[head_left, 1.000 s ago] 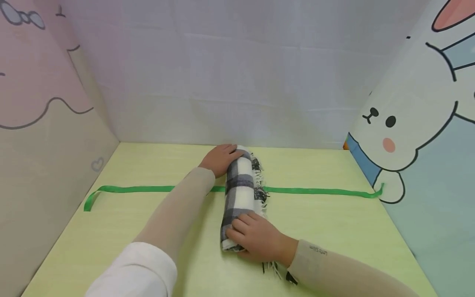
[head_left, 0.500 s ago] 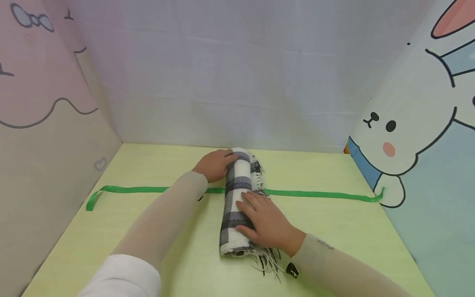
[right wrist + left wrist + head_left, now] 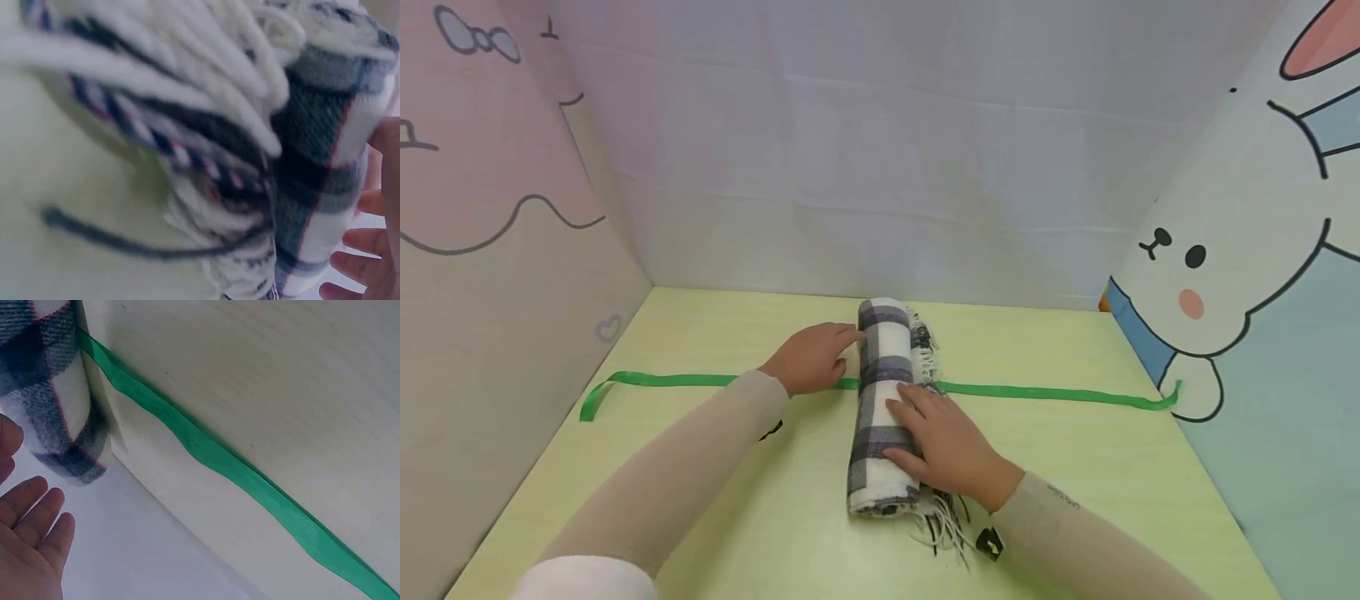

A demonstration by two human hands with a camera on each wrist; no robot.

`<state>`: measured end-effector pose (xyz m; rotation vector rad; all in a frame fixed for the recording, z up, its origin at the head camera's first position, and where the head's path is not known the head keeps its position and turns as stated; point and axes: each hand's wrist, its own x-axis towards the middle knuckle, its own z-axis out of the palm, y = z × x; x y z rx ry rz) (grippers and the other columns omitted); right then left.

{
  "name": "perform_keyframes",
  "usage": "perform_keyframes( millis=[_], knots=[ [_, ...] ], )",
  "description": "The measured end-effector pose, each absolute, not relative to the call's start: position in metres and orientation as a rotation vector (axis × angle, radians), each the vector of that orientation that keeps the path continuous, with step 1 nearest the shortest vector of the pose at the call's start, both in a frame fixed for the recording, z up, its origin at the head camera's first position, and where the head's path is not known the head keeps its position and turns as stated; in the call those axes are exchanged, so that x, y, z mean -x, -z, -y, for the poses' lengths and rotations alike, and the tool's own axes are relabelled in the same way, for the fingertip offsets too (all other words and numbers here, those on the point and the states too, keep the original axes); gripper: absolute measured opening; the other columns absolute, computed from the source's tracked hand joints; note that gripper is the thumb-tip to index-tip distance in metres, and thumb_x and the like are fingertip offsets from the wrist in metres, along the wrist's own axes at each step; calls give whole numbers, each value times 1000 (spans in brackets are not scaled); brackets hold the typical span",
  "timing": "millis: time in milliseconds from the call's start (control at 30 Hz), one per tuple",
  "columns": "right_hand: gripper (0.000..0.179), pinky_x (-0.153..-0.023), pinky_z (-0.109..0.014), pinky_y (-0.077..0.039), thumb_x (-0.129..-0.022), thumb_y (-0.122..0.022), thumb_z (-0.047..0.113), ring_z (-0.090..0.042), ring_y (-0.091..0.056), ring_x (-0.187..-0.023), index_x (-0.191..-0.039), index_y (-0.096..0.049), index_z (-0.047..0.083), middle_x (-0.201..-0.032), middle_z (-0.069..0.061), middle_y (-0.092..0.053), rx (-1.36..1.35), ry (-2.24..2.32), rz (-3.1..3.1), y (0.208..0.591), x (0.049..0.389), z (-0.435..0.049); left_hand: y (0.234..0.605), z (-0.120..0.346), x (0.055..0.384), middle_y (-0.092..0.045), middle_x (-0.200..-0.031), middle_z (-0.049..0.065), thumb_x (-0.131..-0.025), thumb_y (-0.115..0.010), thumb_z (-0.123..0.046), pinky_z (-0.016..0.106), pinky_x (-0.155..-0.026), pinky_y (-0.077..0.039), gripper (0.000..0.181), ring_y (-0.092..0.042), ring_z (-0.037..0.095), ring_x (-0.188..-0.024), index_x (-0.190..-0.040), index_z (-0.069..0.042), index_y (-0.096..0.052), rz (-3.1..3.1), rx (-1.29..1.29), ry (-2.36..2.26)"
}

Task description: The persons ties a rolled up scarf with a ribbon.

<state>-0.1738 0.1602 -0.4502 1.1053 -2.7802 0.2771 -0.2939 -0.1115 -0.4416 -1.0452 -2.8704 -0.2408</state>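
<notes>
A rolled-up plaid scarf (image 3: pixel 872 437) in white, grey and black lies lengthwise across a green ribbon (image 3: pixel 1045 392). Loose fringe (image 3: pixel 946 525) spills out along its right side. My right hand (image 3: pixel 951 450) rests on the roll's right side toward the near end, fingers spread over the top. On the other side, my left hand (image 3: pixel 808 358) is beside the roll, its index fingertip right at the cloth. In the left wrist view the left hand's fingers (image 3: pixel 56 540) are loosely extended and grip nothing. The fringe fills much of the right wrist view.
The ribbon's left end (image 3: pixel 591 404) curls on the pale yellow table (image 3: pixel 1075 483); its right end reaches the right wall, printed with a rabbit (image 3: pixel 1225 275). A plain white cloth wall (image 3: pixel 887 150) stands behind, and a pink-and-beige wall (image 3: pixel 482 333) at left.
My left hand has come off the roll's far end and moved left and nearer. My right hand has slid from the near end up the roll, its fingers loosening and spreading.
</notes>
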Motion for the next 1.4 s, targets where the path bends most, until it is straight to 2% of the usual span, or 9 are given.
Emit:
perform_keyframes(
  millis=[267, 433, 700, 967, 1167, 1267, 1400],
  knots=[
    [66, -109, -56, -44, -100, -67, 48, -40, -51, -135, -149, -53, 5, -154, -20, -46, -920, -330, 2806, 444, 194, -181, 433, 148, 277, -50, -154, 14, -101, -58, -18, 49, -115, -40, 53, -47, 34, -141, -153, -7, -48, 2977, 814, 388],
    [62, -107, -58, -45, -99, -70, 41, -40, -55, -130, -145, -56, 3, -145, -21, -54, -796, -247, 2829, 441, 212, -201, 431, 168, 268, -49, -154, 14, -102, -59, -22, 51, -116, -37, 54, -44, 36, -143, -153, -7, -48, 3020, 665, 522],
    [58, -101, -58, -49, -99, -70, 35, -41, -57, -125, -142, -57, -1, -139, -23, -57, -611, -229, 2908, 450, 234, -232, 444, 190, 266, -49, -153, 17, -102, -60, -25, 54, -116, -36, 55, -43, 39, -142, -152, -5, -48, 3082, 541, 592],
    [65, -99, -64, -47, -99, -69, 33, -46, -56, -124, -150, -46, -2, -143, -26, -53, -435, -296, 3075, 462, 243, -246, 455, 193, 265, -46, -155, 18, -102, -64, -27, 56, -118, -31, 59, -39, 41, -145, -153, -4, -45, 3178, 530, 682],
    [63, -101, -64, -46, -97, -73, 32, -46, -56, -123, -146, -51, -1, -141, -26, -55, -390, -328, 3131, 470, 246, -248, 464, 191, 265, -49, -152, 21, -102, -64, -23, 57, -117, -33, 56, -41, 42, -143, -151, -2, -47, 3197, 568, 634],
    [58, -102, -63, -45, -96, -73, 32, -45, -56, -122, -141, -56, -1, -137, -25, -57, -384, -367, 3154, 473, 247, -249, 469, 191, 265, -56, -143, 20, -101, -65, -23, 55, -113, -38, 53, -49, 41, -135, -148, -2, -51, 3201, 582, 596],
    [51, -100, -60, -47, -95, -75, 31, -41, -59, -115, -131, -63, -2, -125, -20, -62, -385, -455, 3177, 474, 248, -250, 477, 192, 268, -61, -129, 15, -100, -68, -22, 53, -108, -44, 49, -56, 37, -124, -143, -2, -56, 3194, 602, 544]
  ],
)
